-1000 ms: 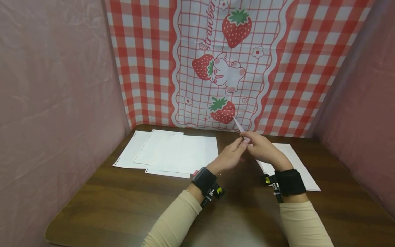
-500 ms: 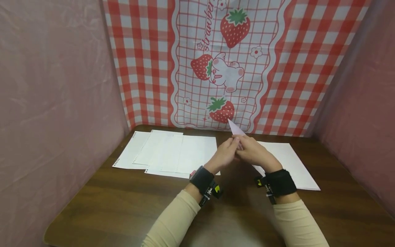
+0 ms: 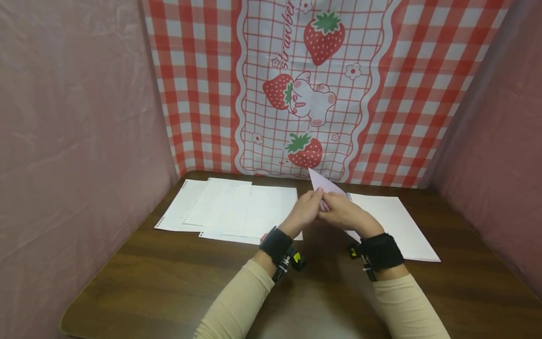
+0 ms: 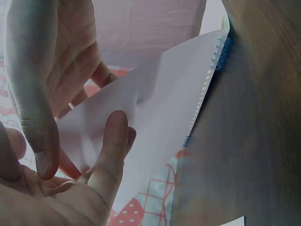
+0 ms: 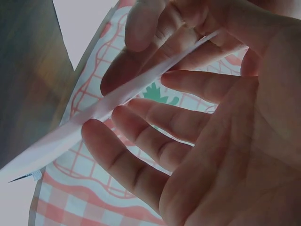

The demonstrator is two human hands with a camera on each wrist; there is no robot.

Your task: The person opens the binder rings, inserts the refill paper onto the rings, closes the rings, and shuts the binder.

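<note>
Both hands meet over a raised page (image 3: 325,182) of a spiral notebook (image 3: 400,226) on the right of the table. My left hand (image 3: 302,213) grips its near left edge, thumb against one face. Beside it, my right hand (image 3: 349,215) holds the same edge; in the right wrist view its fingers (image 5: 136,176) lie along the other face. A row of punched holes lines the page's inner side in the left wrist view. Blue coil (image 4: 223,54) shows at the upper and lower ends of that row, while holes between stand out from it.
Several loose white sheets (image 3: 271,209) with punched edges overlap on the left of the brown wooden table (image 3: 169,282). A red checked strawberry cloth (image 3: 203,94) hangs behind, with pink curtains (image 3: 76,141) at the sides.
Both hands have moved slightly left and toward the person, closer together. The page has swung left and shows more of its face. The loose sheets stay put.
</note>
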